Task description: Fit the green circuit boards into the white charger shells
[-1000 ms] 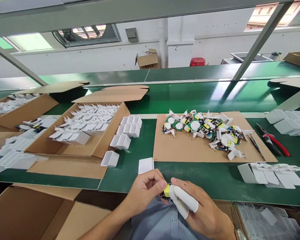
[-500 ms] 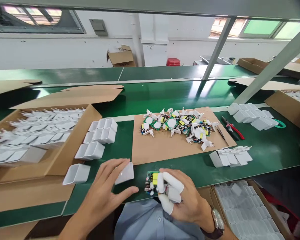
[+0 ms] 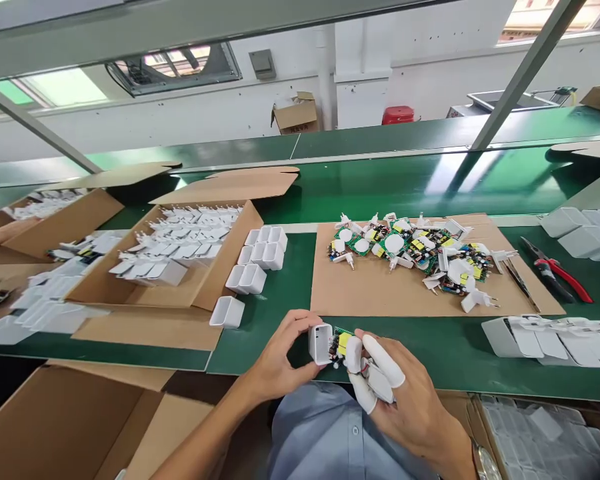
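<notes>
My left hand [image 3: 287, 357] grips a white plastic housing [image 3: 321, 344] with its open end turned toward the right. In my right hand [image 3: 397, 387], whose fingertips wear white finger cots, is a circuit board [image 3: 341, 343] with a yellow component and a white plug part partly hidden by the fingers. The board's left edge is right at the housing's mouth; whether it is inside cannot be made out. Several empty white housings [image 3: 253, 279] stand left of my hands. A pile of circuit boards with white plugs [image 3: 395, 244] lies on a cardboard sheet [image 3: 360, 293] beyond them.
A cardboard box of white units [image 3: 200, 297] is at left. Tweezers [image 3: 523, 285] and red-black pliers [image 3: 555, 270] lie at right, near white housings with plugs [image 3: 545, 340]. A box of clear-wrapped parts [image 3: 545, 433] sits below the table edge. Another person's arm [image 3: 10, 235] shows far left.
My left hand has taken hold of the housing and lifted it, mouth toward the board. My right hand has brought the board up against it. The view has swung left.
</notes>
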Demonstrator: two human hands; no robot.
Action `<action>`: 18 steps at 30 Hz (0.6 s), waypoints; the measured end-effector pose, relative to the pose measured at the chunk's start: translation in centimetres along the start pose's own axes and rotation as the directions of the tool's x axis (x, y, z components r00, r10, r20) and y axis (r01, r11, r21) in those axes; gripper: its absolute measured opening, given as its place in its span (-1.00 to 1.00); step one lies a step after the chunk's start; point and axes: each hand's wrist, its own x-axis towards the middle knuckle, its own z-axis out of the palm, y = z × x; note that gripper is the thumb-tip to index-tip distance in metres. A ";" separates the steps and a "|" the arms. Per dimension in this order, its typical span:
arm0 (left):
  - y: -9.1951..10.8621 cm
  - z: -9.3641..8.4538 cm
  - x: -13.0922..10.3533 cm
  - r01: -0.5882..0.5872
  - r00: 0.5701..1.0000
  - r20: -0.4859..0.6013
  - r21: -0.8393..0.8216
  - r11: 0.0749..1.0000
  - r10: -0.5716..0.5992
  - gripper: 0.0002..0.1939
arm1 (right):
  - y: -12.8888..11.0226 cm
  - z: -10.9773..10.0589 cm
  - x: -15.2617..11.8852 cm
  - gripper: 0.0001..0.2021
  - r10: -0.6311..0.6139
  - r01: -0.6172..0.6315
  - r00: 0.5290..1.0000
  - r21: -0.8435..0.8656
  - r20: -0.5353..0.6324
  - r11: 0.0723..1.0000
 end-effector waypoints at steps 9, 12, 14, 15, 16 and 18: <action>-2.0 0.5 -0.6 0.228 0.958 -0.212 0.153 0.962 -0.193 -0.38 | -0.1 -0.2 0.2 -0.21 0.057 -0.057 0.998 0.015 -0.016 0.998; -1.3 -0.1 -0.7 0.187 0.975 -0.161 0.226 0.956 -0.152 -0.29 | 0.2 -0.3 -0.2 -0.22 0.075 -0.075 0.997 0.008 -0.014 0.997; -0.5 -0.9 -0.8 0.158 0.986 -0.077 0.207 0.965 -0.145 -0.14 | 0.5 -0.4 -0.4 -0.22 0.086 -0.086 0.996 -0.002 -0.015 0.996; -0.1 -1.3 -0.9 0.163 0.987 -0.030 0.182 0.970 -0.160 -0.05 | 0.6 -0.4 -0.5 -0.22 0.087 -0.087 0.996 -0.008 -0.016 0.996; 0.2 -1.8 -0.9 0.176 0.983 0.020 0.156 0.972 -0.181 0.02 | 0.7 -0.5 -0.6 -0.21 0.088 -0.088 0.996 -0.014 -0.020 0.996; 0.5 -2.6 -0.8 0.197 0.969 0.129 0.112 0.974 -0.210 0.12 | 0.9 -0.5 -0.7 -0.19 0.098 -0.099 0.995 -0.024 -0.032 0.995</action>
